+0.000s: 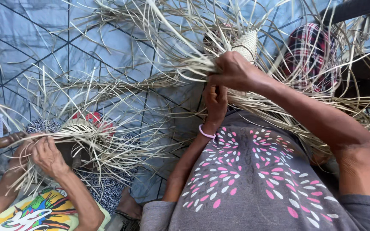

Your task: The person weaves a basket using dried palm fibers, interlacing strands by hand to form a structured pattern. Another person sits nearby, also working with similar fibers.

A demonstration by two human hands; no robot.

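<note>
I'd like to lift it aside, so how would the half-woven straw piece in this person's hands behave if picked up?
Probably light: the half-woven straw piece is thin dried strips. The woven end looks firm, while the loose strands would likely flop and trail. They might snag, since they spread across the floor beyond the right hand and left hand.

Both arms reach up from the lower edge of the frame toward its upper middle. The right arm, bare from the sleeve down, runs from the lower right corner diagonally up and left, its elbow bent; the right hand (235,70) sits highest, knuckles toward the camera, fingers curled tight into a fist. The left arm rises from the lower middle, slimmer in view, forearm nearly upright, with a pink band round the wrist. The left hand (216,102) lies just beneath the right, back outward, fingers folded in and pinching. The two hands almost touch.
</note>
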